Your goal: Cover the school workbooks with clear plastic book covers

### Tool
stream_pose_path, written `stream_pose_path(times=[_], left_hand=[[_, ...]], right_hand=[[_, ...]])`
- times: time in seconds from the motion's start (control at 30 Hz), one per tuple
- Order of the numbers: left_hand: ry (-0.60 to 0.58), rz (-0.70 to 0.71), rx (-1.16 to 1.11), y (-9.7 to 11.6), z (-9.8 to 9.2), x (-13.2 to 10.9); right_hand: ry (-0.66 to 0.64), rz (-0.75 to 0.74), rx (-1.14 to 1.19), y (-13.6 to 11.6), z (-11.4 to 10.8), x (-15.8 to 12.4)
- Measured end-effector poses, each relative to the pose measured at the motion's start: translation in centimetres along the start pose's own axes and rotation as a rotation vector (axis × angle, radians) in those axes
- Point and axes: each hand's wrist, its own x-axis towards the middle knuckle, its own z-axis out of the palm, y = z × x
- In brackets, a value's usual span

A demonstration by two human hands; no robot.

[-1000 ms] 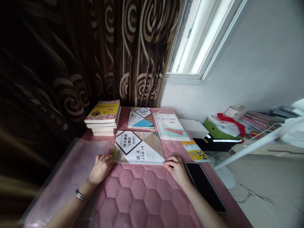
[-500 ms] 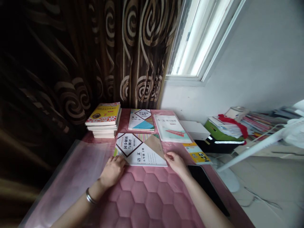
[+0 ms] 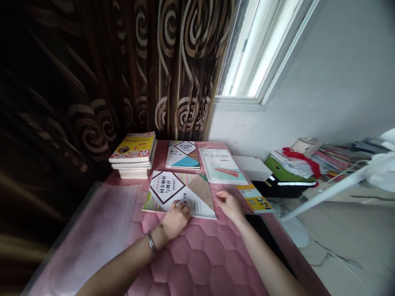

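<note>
A workbook [image 3: 197, 197] with a white, brown and striped cover lies flat, slightly turned, on the pink padded table cover [image 3: 191, 255]. My left hand [image 3: 176, 218], wearing a silver bangle [image 3: 152, 242], is closed at the workbook's near edge. Its curled fingers rest over the printed title, and the thumb is hidden. Just off the workbook's right edge is my right hand [image 3: 228, 205], fingers drawn together with nothing visible in them. Behind the workbook lies a smaller blue and white workbook [image 3: 182, 155].
A book stack [image 3: 132, 156] stands at the back left, beside the curtain. A clear-covered book [image 3: 222, 166] and a yellow panda booklet [image 3: 254, 198] lie to the right. A black tablet-like slab [image 3: 271, 242] is under my right forearm. A white fan [image 3: 330, 193] stands beyond the table.
My left hand has moved right, from the workbook's near left corner to the middle of its near edge. The workbook has turned slightly, and my right hand has come off its right edge.
</note>
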Motion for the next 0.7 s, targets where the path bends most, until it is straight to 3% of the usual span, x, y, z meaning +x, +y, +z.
stream_pose_path(times=[0.17, 0.27, 0.43, 0.57, 0.7], left_hand=[[0.140, 0.200, -0.062, -1.1, 0.3, -3.8], [0.231, 0.282, -0.113, -1.5, 0.2, -6.2], [0.224, 0.242, -0.122, -1.6, 0.7, -8.1], [0.181, 0.214, -0.103, -2.2, 1.2, -8.3], [0.148, 0.119, -0.080, -4.5, 1.0, -7.8]], right_hand=[[0.049, -0.214, -0.167, -3.2, -0.8, -0.4], [-0.025, -0.298, -0.301, -5.3, -0.5, -0.4], [-0.279, -0.159, -0.348, -7.1, 1.1, 0.6], [-0.339, -0.060, -0.337, -6.5, 1.1, 1.3], [-0.364, 0.039, -0.288, -4.7, -0.2, 0.5]])
